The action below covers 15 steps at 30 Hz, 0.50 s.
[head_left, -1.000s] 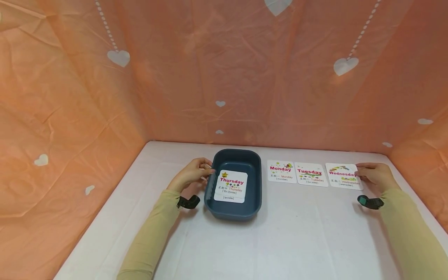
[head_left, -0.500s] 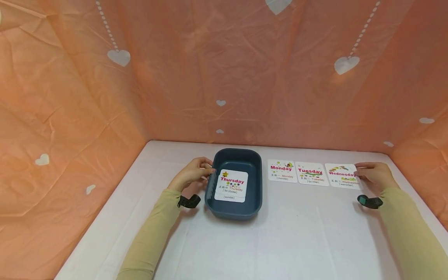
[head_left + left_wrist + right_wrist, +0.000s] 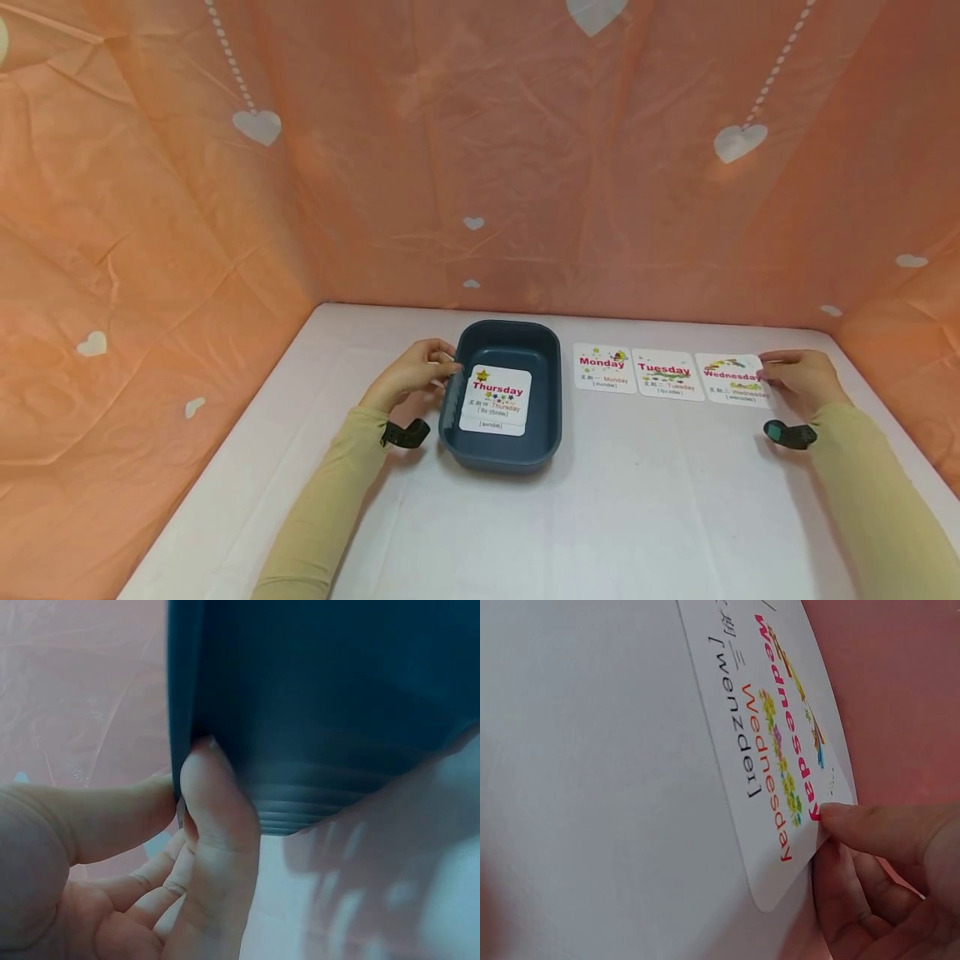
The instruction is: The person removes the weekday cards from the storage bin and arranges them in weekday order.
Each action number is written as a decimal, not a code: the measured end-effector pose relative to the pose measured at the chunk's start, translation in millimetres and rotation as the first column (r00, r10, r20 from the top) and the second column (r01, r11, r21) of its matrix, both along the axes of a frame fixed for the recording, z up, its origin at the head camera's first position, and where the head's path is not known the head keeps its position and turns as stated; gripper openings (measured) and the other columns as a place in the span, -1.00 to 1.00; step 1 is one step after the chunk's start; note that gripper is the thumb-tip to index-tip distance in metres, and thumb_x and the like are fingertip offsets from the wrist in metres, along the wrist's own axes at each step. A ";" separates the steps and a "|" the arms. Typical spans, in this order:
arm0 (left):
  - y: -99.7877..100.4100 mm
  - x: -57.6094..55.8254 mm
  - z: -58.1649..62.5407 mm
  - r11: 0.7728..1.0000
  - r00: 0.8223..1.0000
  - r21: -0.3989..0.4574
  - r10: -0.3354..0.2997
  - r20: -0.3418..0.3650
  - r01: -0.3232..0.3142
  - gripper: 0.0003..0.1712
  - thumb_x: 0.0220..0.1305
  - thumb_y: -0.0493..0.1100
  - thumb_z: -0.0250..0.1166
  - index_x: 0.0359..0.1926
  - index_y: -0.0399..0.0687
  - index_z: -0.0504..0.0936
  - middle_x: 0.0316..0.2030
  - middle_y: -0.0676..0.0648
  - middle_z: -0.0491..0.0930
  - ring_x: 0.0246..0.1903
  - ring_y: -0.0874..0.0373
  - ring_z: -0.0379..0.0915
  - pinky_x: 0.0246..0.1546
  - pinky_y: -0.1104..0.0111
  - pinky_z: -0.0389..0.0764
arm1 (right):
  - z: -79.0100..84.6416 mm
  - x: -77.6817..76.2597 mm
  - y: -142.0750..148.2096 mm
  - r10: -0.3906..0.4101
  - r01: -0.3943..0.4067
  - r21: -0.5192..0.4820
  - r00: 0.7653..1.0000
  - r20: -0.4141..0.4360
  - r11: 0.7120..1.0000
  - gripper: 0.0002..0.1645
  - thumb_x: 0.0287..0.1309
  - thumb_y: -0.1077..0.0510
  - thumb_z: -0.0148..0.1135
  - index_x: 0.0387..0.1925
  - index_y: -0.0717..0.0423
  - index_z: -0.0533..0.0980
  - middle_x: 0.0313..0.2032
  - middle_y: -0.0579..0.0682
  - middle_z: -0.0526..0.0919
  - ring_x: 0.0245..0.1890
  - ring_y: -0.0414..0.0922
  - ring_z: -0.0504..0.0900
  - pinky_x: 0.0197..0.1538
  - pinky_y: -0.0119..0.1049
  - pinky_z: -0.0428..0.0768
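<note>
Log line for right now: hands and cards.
left hand: pinches tray wall | right hand: pinches Wednesday card edge | row: Monday card, Tuesday card, Wednesday card | tray: Thursday card atop another card

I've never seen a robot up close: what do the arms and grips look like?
They're human. The long, yellowish-beige fabric left sleeve and matching right sleeve end at the bare left grip and right grip. The curved black left wrist device resembles the right wrist device, with a green patch.
</note>
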<state>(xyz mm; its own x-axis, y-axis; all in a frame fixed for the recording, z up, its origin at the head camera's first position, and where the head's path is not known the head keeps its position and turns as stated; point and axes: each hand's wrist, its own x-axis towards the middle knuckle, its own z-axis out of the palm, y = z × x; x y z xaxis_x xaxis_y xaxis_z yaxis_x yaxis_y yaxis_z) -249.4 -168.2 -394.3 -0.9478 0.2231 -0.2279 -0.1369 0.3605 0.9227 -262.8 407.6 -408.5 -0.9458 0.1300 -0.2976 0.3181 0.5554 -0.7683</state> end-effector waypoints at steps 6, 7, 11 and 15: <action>0.0 0.2 -0.1 1.000 1.000 -0.001 0.001 0.001 -0.001 -0.66 0.30 -0.29 0.24 0.03 -0.34 0.41 -0.30 -0.17 0.54 -0.55 0.14 0.47 -0.45 0.28 0.60 | 1.9 -0.2 -2.7 -0.020 0.021 0.021 1.000 -0.007 1.000 -0.26 0.22 0.04 0.25 0.24 0.47 0.27 0.10 0.36 0.36 0.01 0.16 0.34 -0.16 -0.32 0.38; 0.0 0.3 -0.2 1.000 1.000 -0.003 0.000 0.000 0.000 -0.66 0.30 -0.28 0.24 0.04 -0.34 0.41 -0.30 -0.17 0.54 -0.54 0.13 0.47 -0.44 0.27 0.60 | 2.3 -0.1 -3.2 -0.023 0.023 0.023 1.000 -0.010 0.999 -0.28 0.21 0.06 0.26 0.23 0.48 0.28 0.07 0.35 0.38 0.00 0.15 0.35 -0.18 -0.34 0.38; -0.3 0.6 -0.6 1.000 1.000 -0.009 -0.001 0.000 0.001 -0.64 0.31 -0.26 0.24 0.04 -0.34 0.41 -0.29 -0.18 0.53 -0.51 0.13 0.48 -0.43 0.26 0.60 | 3.3 -0.1 -5.2 -0.032 0.032 0.011 0.999 -0.007 0.999 -0.30 0.20 0.09 0.27 0.21 0.48 0.30 0.03 0.32 0.40 -0.02 0.14 0.35 -0.24 -0.40 0.42; -0.6 0.5 -0.7 1.000 1.000 -0.002 -0.005 0.005 0.005 -0.62 0.31 -0.26 0.24 0.07 -0.35 0.40 -0.26 -0.21 0.53 -0.49 0.13 0.48 -0.41 0.24 0.61 | 2.7 -1.0 -6.3 -0.034 0.034 0.014 0.999 0.001 0.999 -0.31 0.20 0.08 0.26 0.20 0.47 0.31 0.05 0.34 0.38 0.00 0.16 0.34 -0.21 -0.38 0.41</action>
<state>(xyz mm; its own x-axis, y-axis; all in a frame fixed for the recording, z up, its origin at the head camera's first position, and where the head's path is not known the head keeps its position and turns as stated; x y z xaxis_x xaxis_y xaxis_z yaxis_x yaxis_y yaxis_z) -248.9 -168.8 -395.0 -0.9454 0.2278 -0.2332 -0.1397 0.3632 0.9212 -263.8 401.3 -405.8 -0.9406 0.1658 -0.2963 0.3374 0.5549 -0.7604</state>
